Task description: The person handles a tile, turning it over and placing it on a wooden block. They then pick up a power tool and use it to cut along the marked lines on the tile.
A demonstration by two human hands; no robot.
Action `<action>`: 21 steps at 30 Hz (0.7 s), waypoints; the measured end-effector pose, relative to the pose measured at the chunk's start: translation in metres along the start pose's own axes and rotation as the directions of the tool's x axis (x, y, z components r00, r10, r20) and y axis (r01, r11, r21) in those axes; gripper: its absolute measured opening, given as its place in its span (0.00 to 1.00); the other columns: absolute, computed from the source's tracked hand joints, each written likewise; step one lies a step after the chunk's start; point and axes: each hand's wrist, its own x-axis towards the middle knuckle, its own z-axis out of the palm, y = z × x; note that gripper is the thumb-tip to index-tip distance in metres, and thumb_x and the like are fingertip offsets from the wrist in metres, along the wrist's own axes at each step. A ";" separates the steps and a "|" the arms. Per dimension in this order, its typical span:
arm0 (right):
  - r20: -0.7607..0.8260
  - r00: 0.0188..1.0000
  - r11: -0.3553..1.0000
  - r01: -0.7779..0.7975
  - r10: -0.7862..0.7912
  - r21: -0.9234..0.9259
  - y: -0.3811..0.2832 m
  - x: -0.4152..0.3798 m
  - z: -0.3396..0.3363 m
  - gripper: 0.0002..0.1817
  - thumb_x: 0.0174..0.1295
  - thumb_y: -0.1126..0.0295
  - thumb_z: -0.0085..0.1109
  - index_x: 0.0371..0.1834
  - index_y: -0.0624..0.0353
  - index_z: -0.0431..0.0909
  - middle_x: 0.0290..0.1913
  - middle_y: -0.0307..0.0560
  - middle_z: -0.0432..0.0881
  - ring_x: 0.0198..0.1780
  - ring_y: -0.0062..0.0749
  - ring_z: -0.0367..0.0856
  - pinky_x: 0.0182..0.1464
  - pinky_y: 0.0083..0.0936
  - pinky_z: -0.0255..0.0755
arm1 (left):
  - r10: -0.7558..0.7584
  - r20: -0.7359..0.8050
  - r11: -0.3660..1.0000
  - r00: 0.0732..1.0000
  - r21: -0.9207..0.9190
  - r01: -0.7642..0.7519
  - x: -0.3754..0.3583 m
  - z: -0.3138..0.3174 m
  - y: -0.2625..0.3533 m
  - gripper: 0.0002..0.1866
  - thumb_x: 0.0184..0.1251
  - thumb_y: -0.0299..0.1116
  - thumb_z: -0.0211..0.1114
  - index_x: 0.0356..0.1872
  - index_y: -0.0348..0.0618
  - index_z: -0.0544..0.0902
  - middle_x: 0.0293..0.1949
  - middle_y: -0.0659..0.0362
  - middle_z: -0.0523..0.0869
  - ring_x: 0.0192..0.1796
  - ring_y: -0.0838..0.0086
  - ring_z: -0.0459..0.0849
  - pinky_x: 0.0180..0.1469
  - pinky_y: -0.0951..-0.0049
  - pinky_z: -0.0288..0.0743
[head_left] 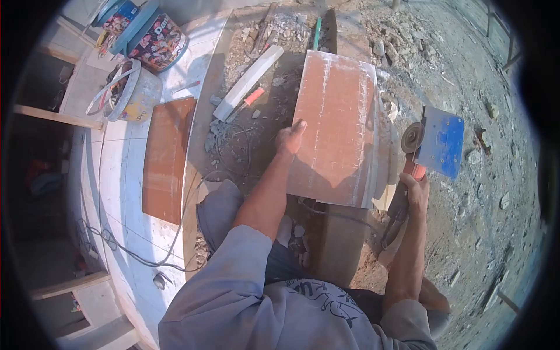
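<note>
A reddish-brown tile (335,125) with whitish streaks lies in front of me, across a wooden plank. At its left edge is my left hand (290,139), thumb on top and the other fingers hidden beneath or behind the edge. Off the tile's right side, my right hand (415,189) is wrapped round an angle grinder (399,204) with an orange-red front part. The grinder's round disc (413,137) points away from me, beside a blue and grey plate (443,142). Disc and tile are apart.
Another brown tile (166,160) lies on the white surface (125,192) at left. Buckets (156,41) stand at upper left. A pale block (249,81), a red-handled tool (253,97) and a green stick (317,34) lie among rubble. A cable (137,257) crosses the white surface.
</note>
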 end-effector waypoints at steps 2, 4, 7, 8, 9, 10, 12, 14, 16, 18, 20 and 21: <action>0.033 0.999 0.999 -0.013 0.014 -0.044 0.001 0.002 -0.004 0.28 0.47 0.59 0.69 0.50 0.64 0.80 0.38 0.43 0.83 0.37 0.29 0.80 0.42 0.29 0.73 | -0.129 -0.029 0.978 0.991 0.159 0.131 -0.019 -0.019 0.031 0.44 0.62 0.73 0.58 0.47 0.30 0.87 0.50 0.35 0.86 0.60 0.44 0.83 0.61 0.53 0.76; 0.061 0.998 0.998 -0.004 0.008 -0.069 -0.003 0.003 -0.005 0.28 0.47 0.59 0.69 0.51 0.64 0.80 0.38 0.43 0.83 0.37 0.29 0.80 0.43 0.29 0.73 | -0.160 -0.125 0.965 0.979 0.188 0.182 -0.030 -0.032 0.037 0.43 0.63 0.72 0.58 0.48 0.32 0.87 0.52 0.36 0.86 0.60 0.45 0.83 0.61 0.52 0.75; -0.047 0.998 0.987 0.032 -0.040 -0.157 -0.002 0.006 -0.008 0.29 0.48 0.59 0.69 0.52 0.65 0.79 0.40 0.44 0.83 0.37 0.31 0.80 0.44 0.29 0.72 | -0.179 -0.108 0.978 0.978 0.092 0.189 -0.035 -0.071 0.028 0.43 0.63 0.71 0.58 0.48 0.32 0.87 0.51 0.36 0.86 0.59 0.45 0.84 0.61 0.52 0.75; -0.047 0.997 0.991 0.047 -0.053 -0.122 0.007 0.013 -0.008 0.29 0.48 0.59 0.68 0.53 0.65 0.79 0.40 0.44 0.84 0.37 0.32 0.80 0.44 0.29 0.72 | -0.182 -0.112 0.977 0.977 0.088 0.192 -0.036 -0.084 0.024 0.43 0.63 0.71 0.58 0.48 0.32 0.87 0.51 0.36 0.86 0.59 0.45 0.84 0.61 0.52 0.75; -0.046 0.997 0.994 0.061 -0.065 -0.086 0.012 0.016 -0.007 0.29 0.49 0.59 0.68 0.53 0.65 0.79 0.40 0.45 0.84 0.37 0.33 0.80 0.45 0.29 0.72 | -0.184 -0.176 0.974 0.967 0.097 0.203 -0.035 -0.099 0.023 0.43 0.64 0.71 0.58 0.48 0.32 0.87 0.51 0.36 0.86 0.59 0.45 0.84 0.61 0.52 0.75; -0.041 0.997 0.994 0.064 -0.068 -0.085 0.011 0.014 -0.005 0.29 0.49 0.59 0.68 0.53 0.65 0.79 0.40 0.45 0.84 0.37 0.33 0.80 0.45 0.29 0.72 | -0.184 -0.241 0.971 0.953 0.105 0.214 -0.033 -0.116 0.021 0.42 0.64 0.71 0.57 0.48 0.33 0.87 0.51 0.36 0.86 0.59 0.44 0.84 0.61 0.52 0.75; -0.046 0.997 0.997 0.056 -0.059 -0.050 0.004 0.015 0.002 0.28 0.49 0.60 0.68 0.52 0.65 0.80 0.40 0.44 0.84 0.38 0.31 0.80 0.44 0.29 0.72 | -0.202 -0.332 0.963 0.921 0.104 0.249 -0.026 -0.151 0.016 0.42 0.65 0.70 0.56 0.48 0.32 0.87 0.51 0.36 0.86 0.59 0.43 0.83 0.62 0.52 0.75; -0.012 0.998 0.998 0.068 -0.068 -0.013 -0.008 0.008 0.017 0.25 0.50 0.59 0.68 0.49 0.63 0.81 0.37 0.42 0.83 0.37 0.29 0.80 0.42 0.27 0.72 | -0.179 -0.430 0.932 0.885 0.213 0.292 -0.019 -0.197 0.012 0.41 0.67 0.68 0.56 0.49 0.30 0.87 0.51 0.35 0.86 0.59 0.42 0.83 0.63 0.52 0.74; -0.011 0.994 0.994 0.104 -0.104 0.021 -0.017 -0.002 0.021 0.23 0.51 0.59 0.68 0.47 0.62 0.81 0.35 0.42 0.83 0.34 0.26 0.80 0.39 0.26 0.73 | -0.156 -0.411 0.912 0.898 0.290 0.291 -0.021 -0.248 0.018 0.42 0.68 0.66 0.56 0.52 0.27 0.85 0.55 0.33 0.84 0.61 0.41 0.81 0.65 0.52 0.72; -0.090 0.995 0.998 0.042 -0.047 -0.055 -0.033 -0.011 0.028 0.21 0.49 0.61 0.69 0.44 0.63 0.83 0.32 0.41 0.83 0.30 0.27 0.80 0.36 0.28 0.73 | -0.137 -0.468 0.915 0.873 0.277 0.292 -0.010 -0.290 0.003 0.44 0.66 0.67 0.57 0.49 0.23 0.85 0.49 0.31 0.86 0.58 0.43 0.84 0.60 0.51 0.74; -0.035 0.999 0.997 0.034 -0.037 -0.074 -0.027 0.000 0.030 0.22 0.47 0.60 0.70 0.41 0.65 0.83 0.30 0.41 0.83 0.30 0.28 0.80 0.37 0.28 0.73 | -0.065 -0.434 0.931 0.898 0.298 0.211 0.048 -0.350 -0.078 0.44 0.64 0.72 0.55 0.50 0.32 0.87 0.44 0.36 0.88 0.52 0.48 0.87 0.55 0.53 0.75; -0.032 0.999 0.995 0.024 -0.027 -0.094 -0.034 -0.004 0.037 0.22 0.47 0.60 0.70 0.41 0.65 0.82 0.30 0.41 0.83 0.30 0.29 0.80 0.37 0.28 0.73 | 0.007 -0.477 0.871 0.879 0.435 0.229 0.040 -0.370 -0.070 0.43 0.63 0.72 0.58 0.47 0.32 0.88 0.41 0.38 0.89 0.47 0.52 0.88 0.52 0.57 0.77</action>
